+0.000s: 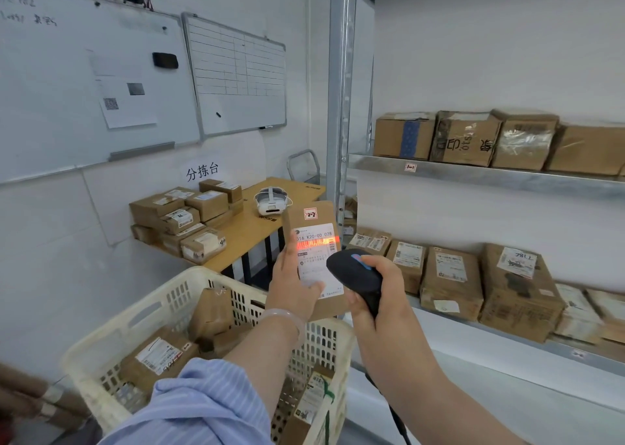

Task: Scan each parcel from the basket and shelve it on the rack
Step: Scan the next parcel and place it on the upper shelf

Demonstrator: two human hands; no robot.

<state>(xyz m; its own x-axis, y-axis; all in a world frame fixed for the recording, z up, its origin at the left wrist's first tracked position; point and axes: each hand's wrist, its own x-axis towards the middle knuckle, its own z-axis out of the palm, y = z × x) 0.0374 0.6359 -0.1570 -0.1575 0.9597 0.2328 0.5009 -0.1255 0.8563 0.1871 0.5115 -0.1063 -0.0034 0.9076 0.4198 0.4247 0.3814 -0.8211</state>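
Fingers (289, 251) of my left hand (291, 289) curl round one parcel (313, 221), thumb laid across its label, holding it upright above the far rim of the basket (142, 323). Those of my right hand (382, 295) are wrapped tight round the handle of one black scanner (351, 273), which points at the parcel from just beside it.

The parcel is a flat brown cardboard box. It has a white shipping label on its face and a small red-and-white sticker near the top. A red scan line glows across the barcode.

The one cream plastic basket sits below my arms with at least four more brown parcels in it, some lying flat and some on edge.

To my right stands the metal rack (341, 72), with two shelves in view. The upper shelf (473, 174) carries four boxes in a row. The lower shelf (507, 343) carries at least six, most with white labels facing up.

Behind the basket is a wooden worktop (257, 231) with a pile of small boxes (189, 221) that I can't count exactly and one white headset (272, 201). Two whiteboards (236, 72) hang on the white wall above it.
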